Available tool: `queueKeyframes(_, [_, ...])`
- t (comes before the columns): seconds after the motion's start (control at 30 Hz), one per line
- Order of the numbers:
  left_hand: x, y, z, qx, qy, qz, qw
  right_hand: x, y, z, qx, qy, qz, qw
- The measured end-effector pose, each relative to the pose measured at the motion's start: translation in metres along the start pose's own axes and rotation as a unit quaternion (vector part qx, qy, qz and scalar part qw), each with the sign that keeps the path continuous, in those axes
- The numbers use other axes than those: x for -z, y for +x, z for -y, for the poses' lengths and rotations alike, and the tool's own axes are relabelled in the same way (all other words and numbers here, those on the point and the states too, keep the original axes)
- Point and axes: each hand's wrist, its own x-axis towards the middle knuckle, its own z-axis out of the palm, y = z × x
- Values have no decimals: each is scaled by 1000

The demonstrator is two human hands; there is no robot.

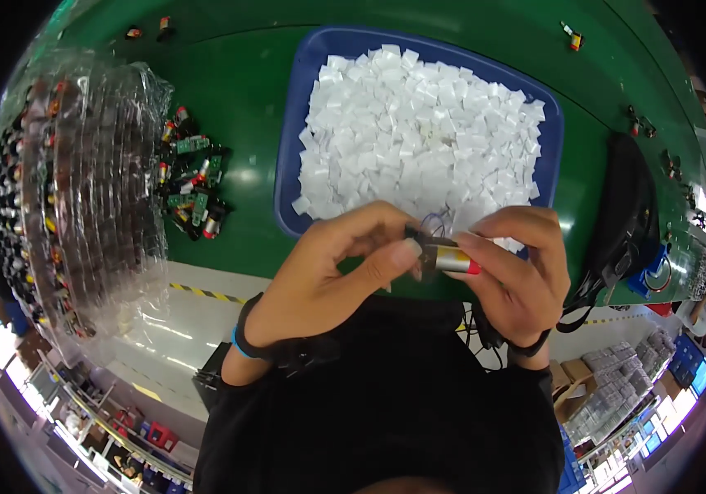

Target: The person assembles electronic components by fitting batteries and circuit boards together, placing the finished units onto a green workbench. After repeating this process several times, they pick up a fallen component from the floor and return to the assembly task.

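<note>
Between my two hands, in front of the blue tub (285, 156), is a small cylindrical battery (452, 259) with a silver-gold body, a red end and a black part. Thumb and fingers of my left hand (332, 259) pinch the black part. My right hand (526, 272) grips the red end with thumb and fingertips. Thin wires (434, 221) loop up from between the fingers. White square pieces (419, 132) heap the tub. What lies under my left fingertips is partly hidden.
On the green table (246, 123), several battery pieces with green circuit boards (197, 202) lie in a pile to the left. Beside them stand stacked clear plastic trays (94, 198) filled with similar pieces. A black bag (623, 214) sits at the right, and a few loose pieces (573, 37) lie farther back.
</note>
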Motion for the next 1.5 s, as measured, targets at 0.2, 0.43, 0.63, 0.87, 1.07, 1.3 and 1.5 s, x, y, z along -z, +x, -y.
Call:
queueKeyframes(0.2, [18,18,-16,77,-35,50,995,2,18,-1,-109,82,33,990])
queueKeyframes(0.43, [14,31,-14,83,-9,43,996,0,16,-6,-108,7,36,993])
queueKeyframes(0.63, [8,27,-8,20,72,11,997,-1,14,-2,-74,-36,9,997])
queueKeyframes(0.87, [7,26,6,-83,-19,-43,995,-2,11,-1,-227,132,-10,965])
queueKeyframes(1.07, [5,39,12,-142,67,-17,987,-12,16,-4,-221,171,-36,959])
queueKeyframes(1.3, [12,56,14,-259,216,-67,939,-15,18,-11,-253,208,-45,944])
queueKeyframes(1.5, [6,56,11,-272,224,-117,928,-22,23,-10,-284,291,-123,905])
